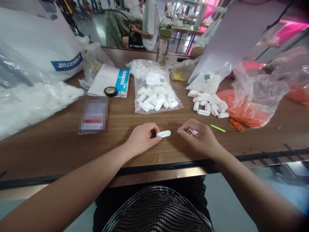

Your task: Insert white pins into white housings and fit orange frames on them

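My left hand [142,138] is closed around one end of a small white plastic housing [164,133], held just over the wooden table with its slotted face up. To the right of it, my right hand [200,137] has thumb and forefinger pinched together; anything between the tips is too small to make out. Tiny white pieces [193,131] lie beside and partly behind its fingers. A thin tool with a green handle [217,128] rests on the table past the right hand, next to several orange plastic parts [236,125].
A clear bag of white housings [156,100] lies at the back middle. Several white parts with orange strips [210,103] are piled before a bag of orange pieces [251,108]. Black tape [110,91] sits on a booklet [106,77]. A bottle [164,45] stands behind; people sit beyond.
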A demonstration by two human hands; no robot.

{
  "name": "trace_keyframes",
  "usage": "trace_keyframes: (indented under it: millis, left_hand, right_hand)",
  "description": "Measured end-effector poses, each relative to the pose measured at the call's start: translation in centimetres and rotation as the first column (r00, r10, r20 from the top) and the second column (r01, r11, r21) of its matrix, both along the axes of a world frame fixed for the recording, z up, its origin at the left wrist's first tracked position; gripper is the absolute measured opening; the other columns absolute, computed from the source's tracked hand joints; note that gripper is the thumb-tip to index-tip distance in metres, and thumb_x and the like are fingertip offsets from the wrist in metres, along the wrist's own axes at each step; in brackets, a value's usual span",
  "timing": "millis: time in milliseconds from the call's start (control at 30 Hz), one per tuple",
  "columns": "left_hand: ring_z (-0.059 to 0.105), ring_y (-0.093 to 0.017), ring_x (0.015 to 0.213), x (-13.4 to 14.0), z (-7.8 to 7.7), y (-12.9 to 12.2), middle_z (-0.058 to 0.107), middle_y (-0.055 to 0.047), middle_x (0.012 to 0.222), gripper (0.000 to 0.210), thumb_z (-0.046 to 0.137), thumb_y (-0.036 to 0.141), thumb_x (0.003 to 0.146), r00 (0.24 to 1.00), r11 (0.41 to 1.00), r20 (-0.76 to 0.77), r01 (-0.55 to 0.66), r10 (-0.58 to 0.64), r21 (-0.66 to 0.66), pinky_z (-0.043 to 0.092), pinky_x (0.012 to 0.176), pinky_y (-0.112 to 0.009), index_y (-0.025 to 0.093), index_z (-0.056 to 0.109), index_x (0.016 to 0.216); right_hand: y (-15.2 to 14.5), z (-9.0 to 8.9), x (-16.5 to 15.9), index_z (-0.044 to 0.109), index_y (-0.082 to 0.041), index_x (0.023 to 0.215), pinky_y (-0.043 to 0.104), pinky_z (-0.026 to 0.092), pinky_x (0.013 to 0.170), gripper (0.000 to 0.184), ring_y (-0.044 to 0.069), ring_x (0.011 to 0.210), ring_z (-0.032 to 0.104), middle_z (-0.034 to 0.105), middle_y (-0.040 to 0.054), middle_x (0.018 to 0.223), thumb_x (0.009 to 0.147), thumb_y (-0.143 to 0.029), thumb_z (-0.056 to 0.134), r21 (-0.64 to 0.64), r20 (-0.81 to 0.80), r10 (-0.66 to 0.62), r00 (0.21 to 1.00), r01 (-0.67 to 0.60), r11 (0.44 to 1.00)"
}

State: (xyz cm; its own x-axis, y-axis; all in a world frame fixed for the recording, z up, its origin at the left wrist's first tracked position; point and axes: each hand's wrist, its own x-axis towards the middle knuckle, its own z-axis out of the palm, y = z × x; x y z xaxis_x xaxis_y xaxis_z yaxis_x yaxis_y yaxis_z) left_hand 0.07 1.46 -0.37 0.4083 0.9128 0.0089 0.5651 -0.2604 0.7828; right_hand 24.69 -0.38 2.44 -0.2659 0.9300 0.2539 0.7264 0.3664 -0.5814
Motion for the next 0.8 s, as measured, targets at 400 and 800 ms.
trace_keyframes:
  millis: [400, 800]
  left_hand:
    - [0.045, -0.011, 0.056, 0.1, 0.2, -0.1, 0.05, 0.005, 0.06, 0.011, 0.069, 0.03, 0.078, 1.0, 1.0, 0.028, -0.011, 0.01, 0.018, 0.035, 0.059, -0.026, 0.021, 0.065, 0.082]
    - [0.044, -0.011, 0.055, 0.2, 0.1, -0.1, 0.05, 0.005, 0.059, 0.012, 0.07, 0.031, 0.077, 0.999, 1.0, 0.047, -0.024, 0.023, 0.019, 0.034, 0.058, -0.026, 0.021, 0.065, 0.082]
  right_hand:
    - [1.2, -0.9, -3.8, 0.067, -0.021, 0.081, 0.036, 0.035, 0.078, 0.014, 0.018, 0.08, 0.057, 0.063, 0.0014, 0.078, 0.091, -0.025, 0.059, 0.101, 0.217, 0.156, 0.964, -0.181, 0.978]
    - [0.8, -1.2, -4.4, 0.066, -0.019, 0.08, 0.037, 0.034, 0.078, 0.016, 0.02, 0.08, 0.055, 0.064, 0.0034, 0.079, 0.092, -0.023, 0.056, 0.195, 0.292, 0.149, 0.945, -0.211, 0.958]
